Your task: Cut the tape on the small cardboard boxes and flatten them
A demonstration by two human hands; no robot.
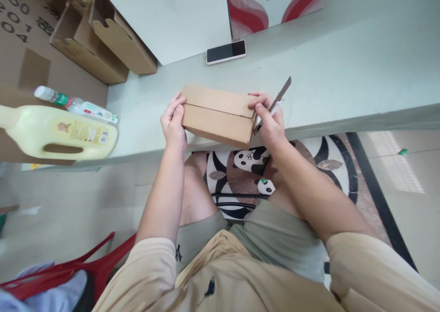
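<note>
A small brown cardboard box (218, 119) is held between my two hands, above the near edge of the table. A seam runs along its length where the lid meets the side. At its right end a flap (282, 93) sticks up and out. My left hand (173, 120) grips the left end, thumb in front and fingers behind. My right hand (270, 118) is closed on the right end, with fingers on the top edge near the flap. The inside of the box is hidden.
A phone (226, 52) lies beyond the box, before a white-and-red carton (254, 9). Open cardboard boxes (120, 36) stand at the back left. On the left are a yellowish jug (65, 130) and a clear plastic bottle (74, 103). The table edge (343, 124) runs across near my knees.
</note>
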